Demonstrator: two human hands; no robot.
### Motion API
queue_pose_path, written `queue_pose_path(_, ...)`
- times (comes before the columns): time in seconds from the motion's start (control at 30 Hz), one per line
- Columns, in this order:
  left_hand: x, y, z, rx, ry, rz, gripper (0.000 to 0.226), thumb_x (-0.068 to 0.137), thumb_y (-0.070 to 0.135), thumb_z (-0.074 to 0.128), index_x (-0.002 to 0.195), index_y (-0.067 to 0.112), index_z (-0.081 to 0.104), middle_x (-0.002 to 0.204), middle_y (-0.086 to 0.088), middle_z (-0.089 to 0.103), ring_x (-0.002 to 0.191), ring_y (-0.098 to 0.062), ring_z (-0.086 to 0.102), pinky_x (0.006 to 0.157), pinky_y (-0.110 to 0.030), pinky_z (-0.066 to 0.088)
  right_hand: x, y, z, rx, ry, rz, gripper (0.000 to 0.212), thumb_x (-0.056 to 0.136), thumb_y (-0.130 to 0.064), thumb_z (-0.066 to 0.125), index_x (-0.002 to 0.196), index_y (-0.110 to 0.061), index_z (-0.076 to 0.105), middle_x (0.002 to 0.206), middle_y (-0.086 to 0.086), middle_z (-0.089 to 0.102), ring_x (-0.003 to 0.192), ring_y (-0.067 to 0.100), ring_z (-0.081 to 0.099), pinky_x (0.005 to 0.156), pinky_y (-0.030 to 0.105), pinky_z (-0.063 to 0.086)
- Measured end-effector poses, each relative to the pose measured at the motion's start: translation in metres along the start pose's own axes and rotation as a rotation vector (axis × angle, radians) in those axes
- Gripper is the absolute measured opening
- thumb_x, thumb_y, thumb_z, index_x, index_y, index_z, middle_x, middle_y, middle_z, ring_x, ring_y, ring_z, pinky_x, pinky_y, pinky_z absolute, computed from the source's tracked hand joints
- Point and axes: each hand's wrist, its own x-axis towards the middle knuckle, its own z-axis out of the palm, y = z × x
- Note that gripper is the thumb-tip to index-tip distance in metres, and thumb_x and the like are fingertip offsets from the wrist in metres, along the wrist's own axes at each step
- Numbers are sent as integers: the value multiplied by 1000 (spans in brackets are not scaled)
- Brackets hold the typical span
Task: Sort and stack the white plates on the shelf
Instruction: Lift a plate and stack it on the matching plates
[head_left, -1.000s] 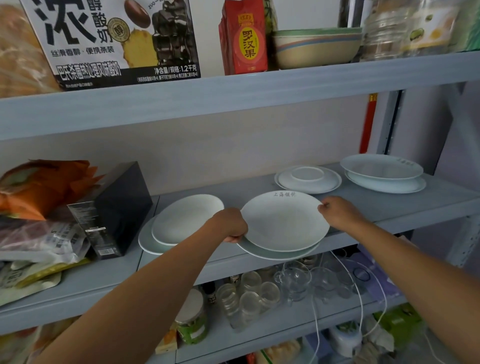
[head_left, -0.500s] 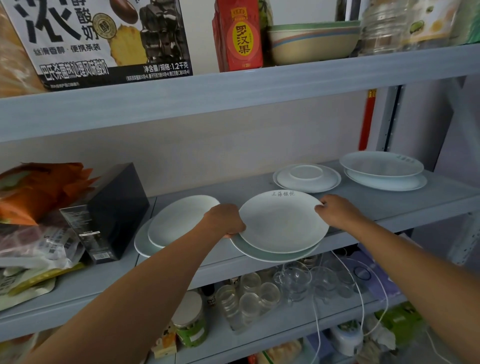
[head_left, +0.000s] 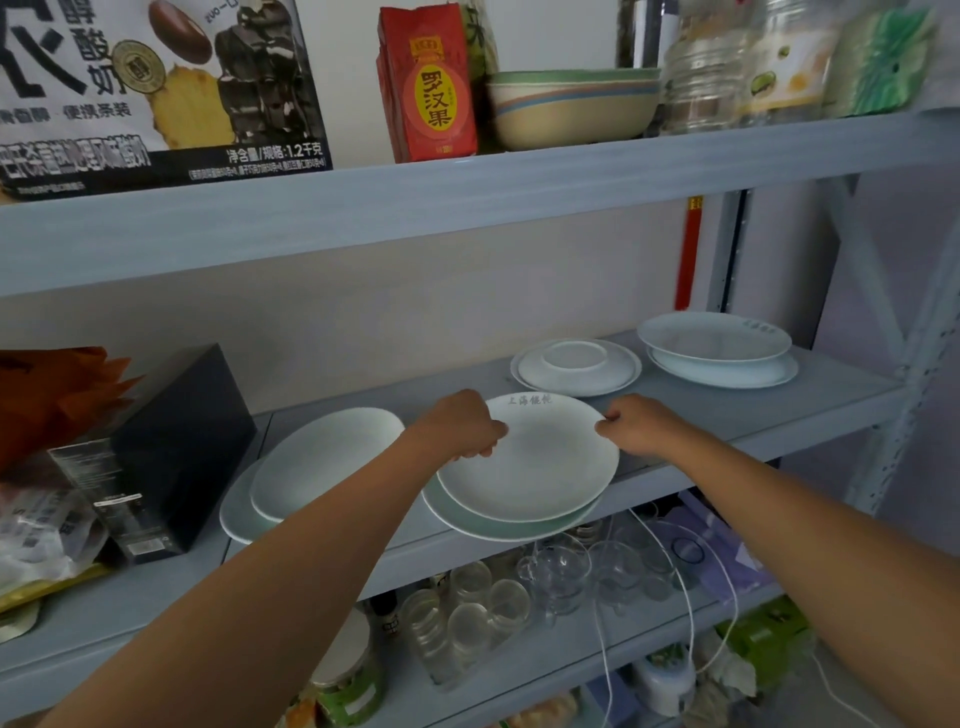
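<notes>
Gripping white plate (head_left: 530, 462), left hand (head_left: 460, 427), right hand (head_left: 641, 427)

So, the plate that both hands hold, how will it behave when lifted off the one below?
The plate looks like glazed ceramic: probably stiff, heavy for its size, breakable. Its smooth face may be slippery, so left hand and right hand gripping opposite rims seems wise. The lower plate seems to overhang the shelf edge; dragging might tip it.

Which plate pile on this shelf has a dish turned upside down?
The back pile, second from the right: its top dish shows its foot ring. The other three face up.
</notes>
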Motion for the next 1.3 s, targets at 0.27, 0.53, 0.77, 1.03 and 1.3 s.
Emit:
queue_pose_path(0.27,25,50,9,-228,8,90,32,93,37,55,74,12,63,60,3,63,49,-13,47,49,-22,39,-5,19,-40,142,91,28,26,91,-22,48,72,-7,58,77,13,61,75,26,59,66,32,44)
queue_pose_path(0.53,73,135,27,-386,58,148,34,95,37,55,91,5,67,69,-3,67,50,-16,52,50,-22,41,14,98,-94,398,252,167,43,92,-29,56,130,-9,50,98,9,57,82,25,54,51,24,37)
queue_pose_path(0.77,125,185,48,-513,41,91,28,96,31,52,79,10,60,83,-9,74,51,-15,50,49,-22,41,40,171,-133,567,362,315,30,92,-22,52,115,-1,55,80,15,60,49,19,48,42,22,36)
queue_pose_path(1.03,173,204,84,-529,8,5,31,95,24,51,69,8,56,91,-23,74,46,-19,44,46,-21,36,75,210,-144,652,383,412,24,95,-17,49,73,-7,50,75,19,59,48,21,46,40,22,34)
queue_pose_path(1.3,210,211,97,-702,-60,-180,24,99,18,48,79,4,47,86,-20,67,28,-8,34,37,-13,25,110,234,-136,749,336,448,26,95,-13,48,86,8,61,62,19,64,40,20,46,41,23,39)
